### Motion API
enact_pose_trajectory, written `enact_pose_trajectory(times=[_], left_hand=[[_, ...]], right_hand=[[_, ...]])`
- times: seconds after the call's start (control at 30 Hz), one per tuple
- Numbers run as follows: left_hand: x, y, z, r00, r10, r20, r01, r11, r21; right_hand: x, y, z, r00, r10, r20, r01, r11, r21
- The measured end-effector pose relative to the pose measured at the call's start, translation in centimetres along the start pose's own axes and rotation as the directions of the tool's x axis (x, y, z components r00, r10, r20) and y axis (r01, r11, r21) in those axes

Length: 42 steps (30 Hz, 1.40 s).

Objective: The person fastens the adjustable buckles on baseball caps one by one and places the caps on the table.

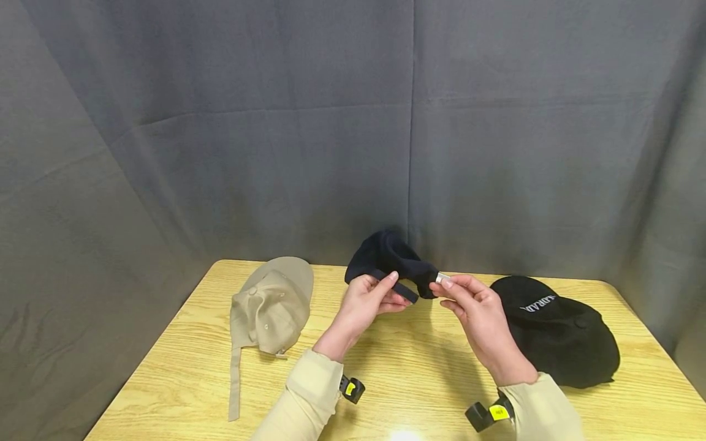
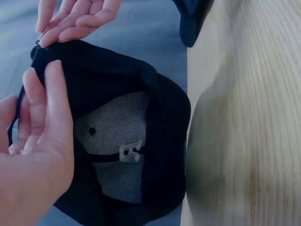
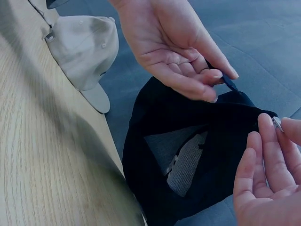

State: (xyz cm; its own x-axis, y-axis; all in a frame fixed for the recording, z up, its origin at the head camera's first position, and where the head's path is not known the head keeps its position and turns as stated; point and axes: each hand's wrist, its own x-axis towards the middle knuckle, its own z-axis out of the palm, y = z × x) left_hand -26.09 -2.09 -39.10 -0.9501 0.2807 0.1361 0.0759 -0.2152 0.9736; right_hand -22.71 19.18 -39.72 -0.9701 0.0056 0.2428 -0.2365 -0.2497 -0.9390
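Between both hands, a dark navy cap (image 1: 380, 252) is held up at the back of the table. My left hand (image 1: 364, 303) pinches its fabric strap (image 1: 405, 291), whose free end sticks out past the fingers. At the other side of the cap's back opening, my right hand (image 1: 481, 315) pinches the silver metal buckle (image 1: 442, 278) between thumb and fingers. Strap and buckle are apart. The left wrist view looks into the cap, showing its grey mesh lining (image 2: 115, 125) and a pale stitched patch (image 2: 131, 151). In the right wrist view the buckle (image 3: 277, 123) sits at the fingertips.
A beige cap (image 1: 276, 306) lies at the left of the wooden table (image 1: 182, 367), its long strap (image 1: 234, 386) hanging loose toward the front. On the right lies a black cap (image 1: 568, 343) with white lettering. A grey curtain (image 1: 331, 153) hangs behind the table.
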Motion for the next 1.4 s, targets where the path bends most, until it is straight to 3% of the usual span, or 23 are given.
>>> enact_pose_trajectory(times=[0.2,0.37,0.77,1.0,1.4], left_hand=[[0.0,0.0,-0.1,0.998,0.044,0.034,-0.042,0.998,-0.039],[0.0,0.4,0.0,0.998,0.065,0.013,-0.064,0.995,-0.077],[0.2,0.7,0.7,0.999,0.02,-0.048,-0.029,0.981,-0.19],[0.0,0.5,1.2,0.997,-0.009,-0.073,-0.005,0.982,-0.19],[-0.1,0.1,1.6,0.998,0.012,-0.055,-0.024,0.977,-0.213]], right_hand=[[0.0,0.0,0.1,1.0,0.011,-0.007,-0.012,1.0,-0.026],[-0.1,-0.2,0.3,1.0,0.017,-0.016,-0.018,0.999,-0.038],[0.0,-0.1,0.8,1.0,-0.003,0.015,0.004,1.0,-0.027],[0.0,0.0,1.2,1.0,0.01,0.022,-0.009,0.999,-0.033],[-0.2,-0.1,1.7,0.999,0.043,-0.002,-0.043,0.999,0.0]])
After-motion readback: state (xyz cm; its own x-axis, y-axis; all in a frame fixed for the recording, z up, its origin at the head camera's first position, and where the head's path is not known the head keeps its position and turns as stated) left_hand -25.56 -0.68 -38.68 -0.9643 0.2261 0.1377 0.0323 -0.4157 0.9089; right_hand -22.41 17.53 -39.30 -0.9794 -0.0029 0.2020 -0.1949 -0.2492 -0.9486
